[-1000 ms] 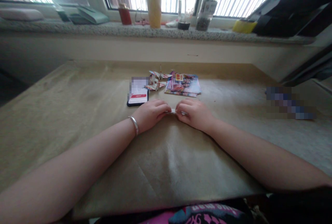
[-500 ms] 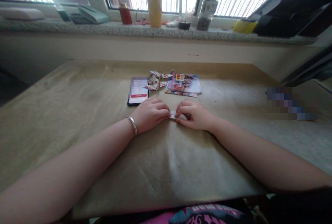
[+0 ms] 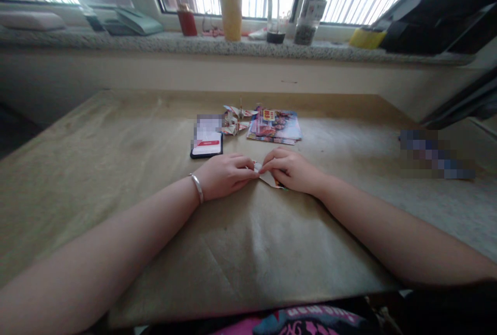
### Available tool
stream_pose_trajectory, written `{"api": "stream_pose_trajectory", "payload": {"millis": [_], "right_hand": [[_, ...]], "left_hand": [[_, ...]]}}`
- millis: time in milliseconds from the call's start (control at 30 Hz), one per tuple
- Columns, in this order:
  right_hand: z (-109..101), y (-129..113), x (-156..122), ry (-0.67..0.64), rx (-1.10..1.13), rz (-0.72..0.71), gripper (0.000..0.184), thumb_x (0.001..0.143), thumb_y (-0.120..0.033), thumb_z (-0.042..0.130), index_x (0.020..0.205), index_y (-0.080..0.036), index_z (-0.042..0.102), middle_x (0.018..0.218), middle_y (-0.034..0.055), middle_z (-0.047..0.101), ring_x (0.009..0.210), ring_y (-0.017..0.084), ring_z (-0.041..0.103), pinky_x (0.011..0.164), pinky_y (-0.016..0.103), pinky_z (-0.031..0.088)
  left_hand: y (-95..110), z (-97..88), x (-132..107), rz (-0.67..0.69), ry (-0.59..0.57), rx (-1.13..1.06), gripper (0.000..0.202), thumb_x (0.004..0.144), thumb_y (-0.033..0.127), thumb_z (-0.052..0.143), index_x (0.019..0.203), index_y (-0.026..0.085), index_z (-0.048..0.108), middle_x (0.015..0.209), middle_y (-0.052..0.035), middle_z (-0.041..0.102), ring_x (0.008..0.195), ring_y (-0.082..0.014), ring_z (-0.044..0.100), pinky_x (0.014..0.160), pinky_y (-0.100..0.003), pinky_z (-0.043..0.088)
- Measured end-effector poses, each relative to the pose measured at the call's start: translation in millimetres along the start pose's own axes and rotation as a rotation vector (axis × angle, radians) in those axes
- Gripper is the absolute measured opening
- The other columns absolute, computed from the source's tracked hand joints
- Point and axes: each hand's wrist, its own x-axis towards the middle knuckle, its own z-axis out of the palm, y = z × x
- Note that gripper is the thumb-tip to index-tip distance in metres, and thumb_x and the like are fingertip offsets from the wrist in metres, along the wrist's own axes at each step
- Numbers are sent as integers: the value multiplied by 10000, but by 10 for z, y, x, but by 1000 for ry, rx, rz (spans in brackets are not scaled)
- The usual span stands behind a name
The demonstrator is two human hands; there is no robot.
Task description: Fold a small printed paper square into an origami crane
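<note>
In the head view, a small folded paper is being pinched by the closed fingertips of the left hand and the right hand, low over the middle of the table. A phone is lying just beyond the left hand, while the table's edges are lying well apart from both hands.

Matt creased table cover, paper piece
</note>
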Motion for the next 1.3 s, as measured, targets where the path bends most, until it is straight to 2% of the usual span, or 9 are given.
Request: {"api": "stream_pose_trajectory", "payload": {"millis": [100, 200, 400, 533, 700, 900, 1067, 1200, 1300], "right_hand": [[21, 38, -1, 43, -36, 14, 339, 782, -21, 436, 865, -209, 706, 879, 54, 648, 842, 154, 573, 793, 301, 469], [24, 58, -3, 72, -62, 36, 248, 784, -68, 501, 853, -198, 701, 881, 53, 662, 839, 158, 583, 801, 302, 470], [-56, 22, -9, -18, -210, -8, 184, 829, -171, 531, 932, -206, 679, 904, 55, 675, 904, 192, 565, 852, 349, 447], [-93, -20, -6, -10, -324, -83, 186, 867, -241, 510, 941, -214, 679, 975, 69, 661, 948, 219, 532, 863, 382, 429], [-109, -55, 6, -67, -376, -129, 207, 896, -252, 472, 932, -206, 670, 964, 69, 668, 985, 219, 533, 853, 377, 421], [-139, -109, 23, -140, -447, -170, 208, 901, -239, 464, 914, -179, 662, 944, 69, 683, 1024, 217, 545, 863, 369, 420], [-121, -91, 26, -137, -371, -171, 205, 879, -221, 481, 868, -190, 683, 913, 63, 686, 956, 204, 564, 829, 352, 440], [-65, -5, 20, -13, -139, -41, 128, 787, -172, 576, 813, -207, 696, 861, 49, 686, 879, 178, 585, 792, 322, 460], [-25, 35, 20, 41, -63, 0, 85, 744, -166, 620, 768, -199, 694, 821, 44, 683, 825, 166, 594, 773, 313, 466]], "left_hand": [[-19, 7, -1, -31, 9, -57, 244, 910, 205, 428, 1023, 206, 645, 1018, -51, 644, 939, -142, 598, 815, -256, 488], [-25, 9, -2, -80, 5, -89, 241, 903, 198, 435, 1036, 196, 636, 1045, -55, 639, 938, -148, 600, 807, -259, 493], [-21, 29, 18, -113, 1, -134, 224, 879, 175, 449, 1017, 178, 626, 1078, -68, 630, 982, -163, 589, 853, -289, 487], [-17, 23, 39, -137, -15, -94, 205, 856, 168, 470, 981, 174, 632, 1028, -73, 643, 930, -170, 593, 846, -318, 480], [12, -14, 24, -148, -58, -22, 236, 874, 194, 449, 1025, 211, 629, 1077, -48, 648, 959, -180, 599, 978, -418, 400], [36, -26, 26, -169, -59, -35, 208, 875, 218, 475, 981, 226, 654, 1064, -35, 649, 945, -170, 593, 918, -361, 411], [42, -31, 34, -178, -67, -26, 196, 875, 241, 487, 979, 226, 653, 1063, -37, 644, 939, -175, 592, 900, -360, 410], [39, -22, 31, -177, -61, -32, 191, 873, 242, 489, 973, 230, 652, 1047, -34, 645, 940, -172, 594, 936, -382, 395], [34, -8, 42, -164, -36, -26, 188, 870, 255, 494, 954, 223, 659, 1019, -41, 648, 921, -172, 595, 917, -375, 405]]}}
